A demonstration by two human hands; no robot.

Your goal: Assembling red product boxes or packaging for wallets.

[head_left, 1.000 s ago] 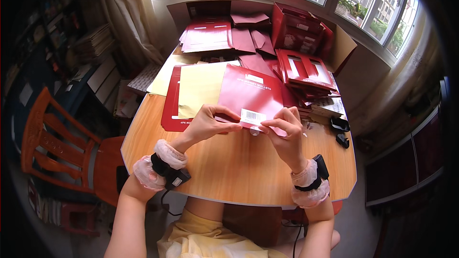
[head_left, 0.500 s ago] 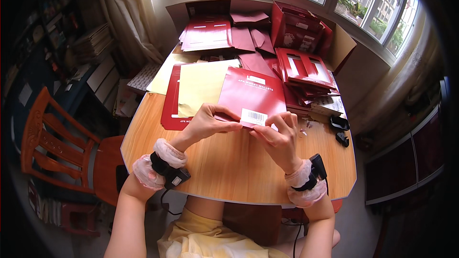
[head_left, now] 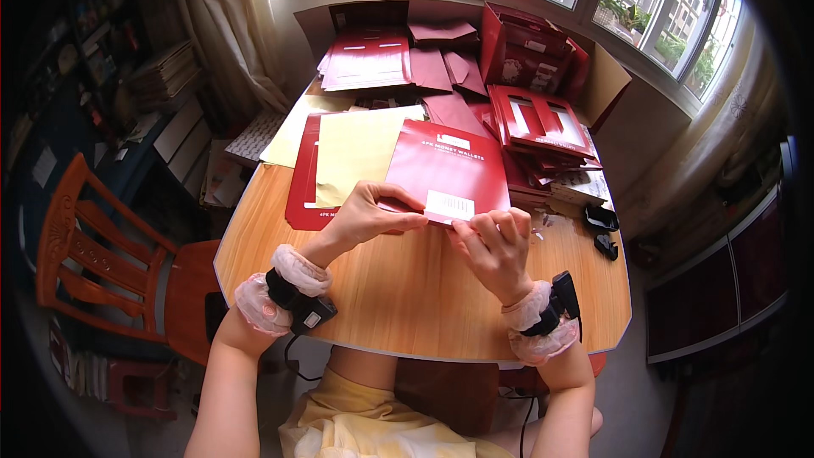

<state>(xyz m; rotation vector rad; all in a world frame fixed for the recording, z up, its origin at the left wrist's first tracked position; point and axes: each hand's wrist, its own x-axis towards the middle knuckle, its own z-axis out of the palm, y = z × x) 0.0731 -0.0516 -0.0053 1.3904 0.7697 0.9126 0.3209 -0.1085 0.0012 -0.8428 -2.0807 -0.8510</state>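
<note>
A flat, glossy red cardboard packet [head_left: 441, 170] lies slanted in front of me, its near edge lifted toward me. My left hand [head_left: 370, 214] pinches its near left corner between thumb and fingers. With curled fingers, my right hand [head_left: 494, 250] grips the near edge further right, the fingertips at the lower rim of a white barcode label [head_left: 450, 204]. Left of the packet, a yellow sheet [head_left: 365, 148] rests on a larger red card [head_left: 306, 178]. Both wrists wear pale scrunchies and black strapped devices.
Red folded card pieces [head_left: 366, 61] are stacked at the back of the wooden table [head_left: 373, 297]. A red box [head_left: 526, 51] and red window-cut cards [head_left: 543, 123] stand at right, near small black objects [head_left: 603, 219]. A wooden chair [head_left: 110, 254] is at left.
My right hand has shifted slightly along the packet's near edge, its fingers curling over more. The barcode label now catches more glare. My left hand stays almost in place.
</note>
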